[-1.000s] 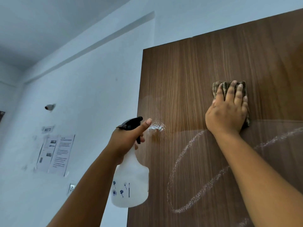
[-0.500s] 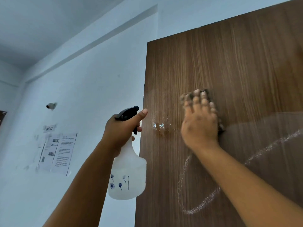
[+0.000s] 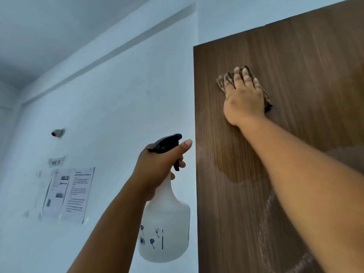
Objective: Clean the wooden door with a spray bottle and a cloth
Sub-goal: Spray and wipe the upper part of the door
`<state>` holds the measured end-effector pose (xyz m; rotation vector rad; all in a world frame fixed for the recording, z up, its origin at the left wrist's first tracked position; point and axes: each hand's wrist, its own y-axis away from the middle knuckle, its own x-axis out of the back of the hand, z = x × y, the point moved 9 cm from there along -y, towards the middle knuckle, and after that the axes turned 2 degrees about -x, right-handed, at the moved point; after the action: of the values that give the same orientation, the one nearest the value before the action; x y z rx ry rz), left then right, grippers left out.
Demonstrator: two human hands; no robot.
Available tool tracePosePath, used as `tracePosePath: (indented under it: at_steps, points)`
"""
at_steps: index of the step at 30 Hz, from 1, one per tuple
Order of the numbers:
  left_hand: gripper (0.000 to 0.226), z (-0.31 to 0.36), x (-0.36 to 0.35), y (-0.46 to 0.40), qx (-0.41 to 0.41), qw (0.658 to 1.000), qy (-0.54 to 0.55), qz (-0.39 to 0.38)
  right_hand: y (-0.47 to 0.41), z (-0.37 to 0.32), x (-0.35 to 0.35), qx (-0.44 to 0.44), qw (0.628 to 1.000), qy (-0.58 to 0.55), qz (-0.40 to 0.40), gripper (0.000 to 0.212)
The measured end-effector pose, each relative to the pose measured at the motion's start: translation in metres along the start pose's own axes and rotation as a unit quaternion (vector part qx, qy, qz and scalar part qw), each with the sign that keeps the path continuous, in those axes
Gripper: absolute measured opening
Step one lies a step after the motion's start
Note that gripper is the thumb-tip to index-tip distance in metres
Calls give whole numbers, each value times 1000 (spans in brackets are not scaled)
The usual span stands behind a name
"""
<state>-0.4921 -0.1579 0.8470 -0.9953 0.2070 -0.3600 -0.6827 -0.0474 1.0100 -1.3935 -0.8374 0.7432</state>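
Spray bottle point(image 3: 164, 231) hangs upright just left of the wooden door point(image 3: 295, 134), long axis vertical, black nozzle point(image 3: 167, 143) aimed right at the door's left edge. Left hand point(image 3: 157, 166) grips the bottle neck, forefinger stretched along the nozzle. Right hand point(image 3: 244, 97), fingers straight, presses a checked cloth point(image 3: 222, 81) flat on the door's upper left. Since 0.5 s ago: cloth moved higher; droplets wiped, leaving a damp patch point(image 3: 236, 166).

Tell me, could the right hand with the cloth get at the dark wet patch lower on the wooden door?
Probably yes. The right hand presses the brown checked cloth flat on the brown wooden door, and the dark wet patch lies on the same surface below it, with only bare wood between them.
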Motion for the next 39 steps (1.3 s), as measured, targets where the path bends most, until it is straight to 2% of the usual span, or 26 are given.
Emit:
tracePosePath:
  at_steps: [2, 6, 8, 12, 14, 17, 22, 26, 29, 33, 36, 39]
  points:
    - [42, -7, 5, -1, 7, 1000, 16, -8, 13, -27, -4, -30, 1000, -9, 3, 58]
    - [41, -20, 12, -6, 22, 999, 41, -2, 70, -81, -19, 41, 999, -10, 5, 60]
    - [42, -27, 9, -4, 28, 998, 57, -4, 109, -84, -25, 55, 998, -10, 1, 60]
    - [41, -43, -1, 8, 26, 996, 82, -16, 154, -83, -34, 140, 990, 19, -30, 55]
    - [40, -54, -6, 15, 32, 994, 99, -20, 142, -67, -29, 121, 992, 15, -30, 55]
    - [37, -61, -14, 25, 49, 992, 111, -35, 111, -37, -18, 47, 999, 9, -16, 55]
    - [30, -55, -13, 31, 45, 996, 72, -43, 50, -7, -3, -38, 999, 19, 0, 52]
    - [47, -53, 4, 43, 34, 996, 75, -40, 12, -14, -2, -82, 996, 12, -23, 52]
    - [43, -65, 19, 48, 52, 992, 112, -14, -7, -33, -7, -68, 996, 15, -61, 54]
    - [33, -77, 21, 45, 66, 992, 108, -7, -11, -74, -19, 9, 995, -3, -100, 54]
    - [26, -80, 12, 41, 78, 992, 99, 0, 32, -87, -26, 58, 997, 14, -52, 51]
    - [24, -80, 2, 38, 81, 991, 107, 10, 95, -88, -28, 47, 999, 25, -13, 53]
